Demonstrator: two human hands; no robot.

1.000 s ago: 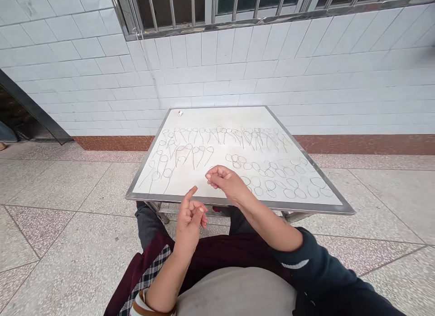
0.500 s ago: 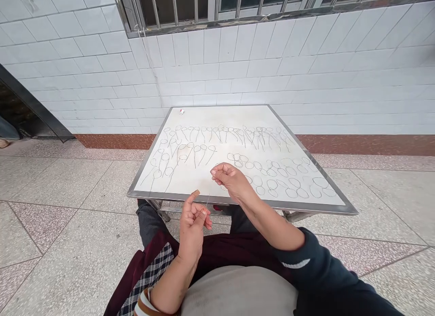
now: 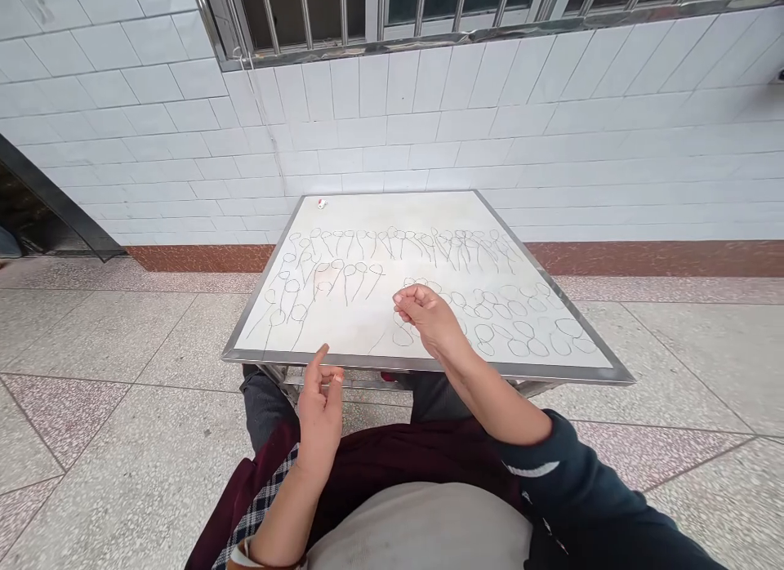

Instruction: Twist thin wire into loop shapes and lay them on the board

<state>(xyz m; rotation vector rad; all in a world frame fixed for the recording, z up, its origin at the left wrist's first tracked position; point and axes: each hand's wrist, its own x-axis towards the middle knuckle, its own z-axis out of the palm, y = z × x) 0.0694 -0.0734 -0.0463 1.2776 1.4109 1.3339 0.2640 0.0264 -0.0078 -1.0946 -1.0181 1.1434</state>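
My right hand (image 3: 429, 313) is over the front of the white table, thumb and fingers pinched on a thin wire (image 3: 378, 342). The wire's tail slants down and left to the front edge; the rest is hidden by the fingers. Lower left, just off the front edge, my left hand (image 3: 322, 398) is open with its index finger stretched out and no wire visible in it. Thin dark wire loops with tails (image 3: 349, 269) lie in rows across the back and left. To the right of my right hand are several rounded wire rings (image 3: 518, 309), some overlapping.
The table (image 3: 429, 362) has a grey metal rim and stands near a white tiled wall (image 3: 416, 129). A small red-and-white object (image 3: 322, 203) lies at its back left corner. Above is a barred window (image 3: 343, 15). My legs (image 3: 266, 407) are under the front edge.
My left hand has let go of the thin wire, opened its fingers and moved left. My right hand has shifted slightly right, still pinched. The view has tilted a little.
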